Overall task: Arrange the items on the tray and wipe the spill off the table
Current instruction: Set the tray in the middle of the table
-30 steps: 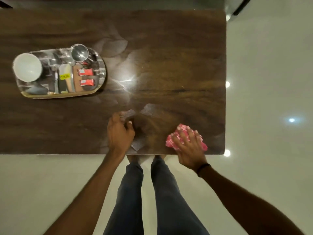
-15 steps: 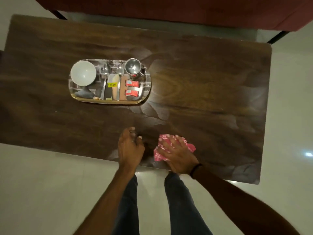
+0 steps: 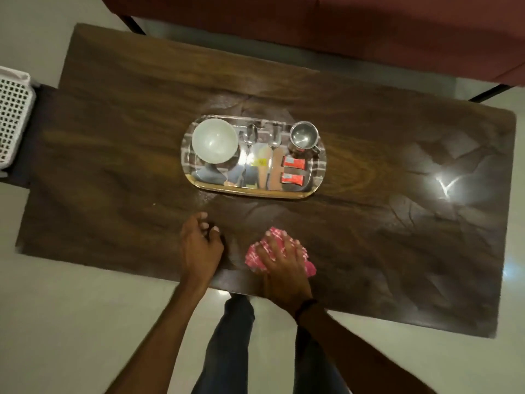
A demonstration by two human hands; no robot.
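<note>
A shiny metal tray (image 3: 319,177) sits mid-table and carries a white bowl (image 3: 214,144), two spoons (image 3: 250,137), a steel cup (image 3: 303,135) and two red sachets (image 3: 294,170). Near the front edge, my right hand (image 3: 282,264) presses flat on a crumpled pink-and-white cloth (image 3: 255,255) against the dark wooden table (image 3: 113,166). Just left of it, my left hand (image 3: 200,248) rests on the tabletop with its fingers curled and nothing in it. Wet, glossy streaks (image 3: 443,172) show on the right part of the table.
A white perforated basket (image 3: 12,115) stands on a dark stool beyond the table's left end. A red-brown sofa (image 3: 341,32) runs along the far side. My legs (image 3: 227,345) stand on the pale floor at the front edge.
The view has swung, so the tray now appears mid-table. My right hand has slid the cloth leftward along the front edge, closer to my left hand, which has stayed resting on the table.
</note>
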